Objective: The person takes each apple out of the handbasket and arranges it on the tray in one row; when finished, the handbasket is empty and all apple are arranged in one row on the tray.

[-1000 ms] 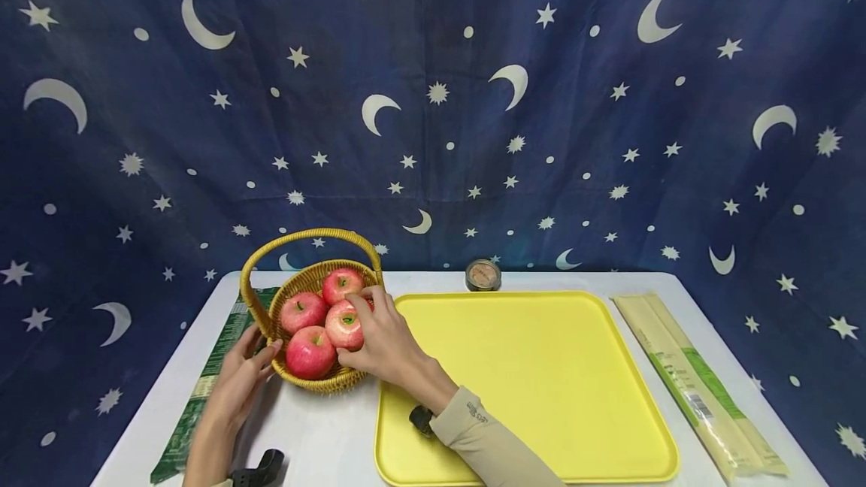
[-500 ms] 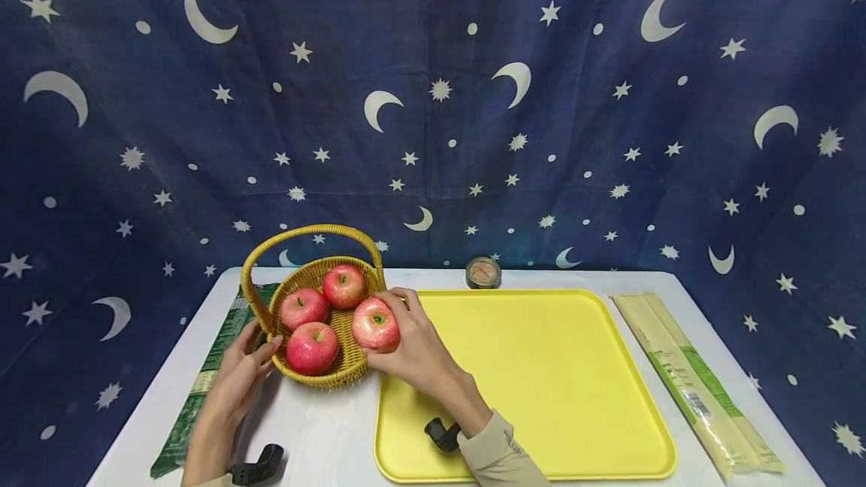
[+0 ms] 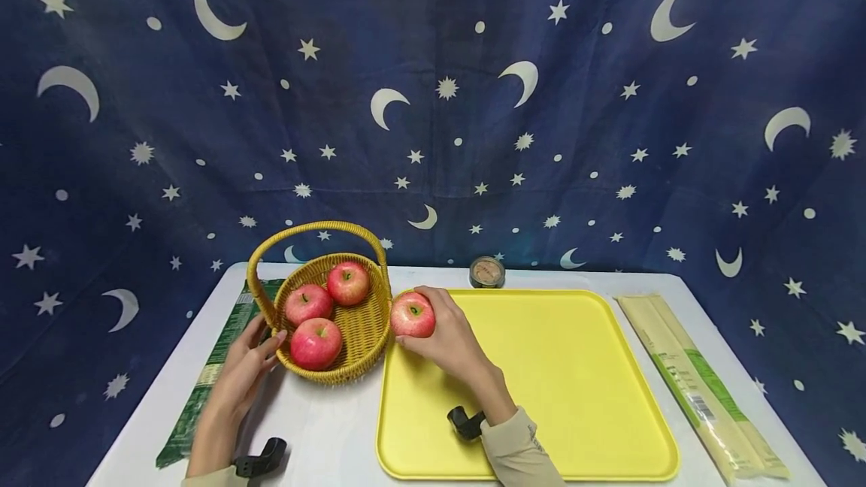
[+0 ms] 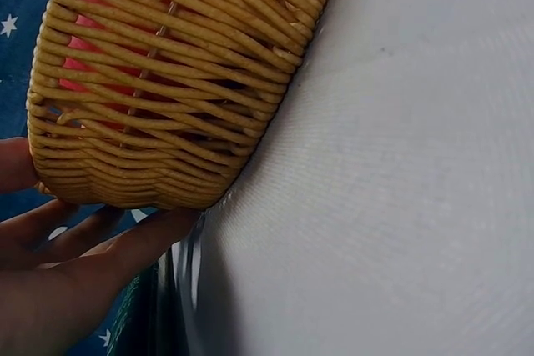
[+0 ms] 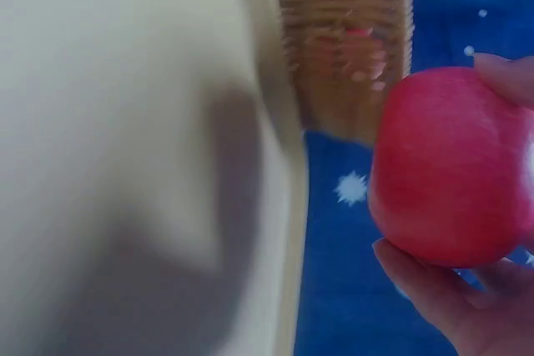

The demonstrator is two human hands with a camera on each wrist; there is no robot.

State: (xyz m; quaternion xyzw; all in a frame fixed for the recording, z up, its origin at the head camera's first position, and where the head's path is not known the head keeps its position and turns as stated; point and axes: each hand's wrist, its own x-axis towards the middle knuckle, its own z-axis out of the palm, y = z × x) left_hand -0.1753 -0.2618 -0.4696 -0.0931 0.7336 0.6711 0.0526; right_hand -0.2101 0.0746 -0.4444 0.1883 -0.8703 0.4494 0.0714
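Note:
A red apple is held by my right hand, thumb and fingers round its sides, over the left edge of the yellow tray. The right wrist view shows the apple raised above the tray's surface. To the left stands a woven basket with a tall handle; three red apples lie in it. My left hand grips the basket's left side, its thumb at the rim. Close up in the left wrist view, its fingers lie against the outer weave.
A green package lies under the left forearm, partly behind the basket. A small round lidded container sits beyond the tray's far edge. Along the right side of the white table is a long beige and green packet.
My right hand has lifted an apple out of the basket and carried it right, to the tray's edge. The left hand has stayed at the basket.

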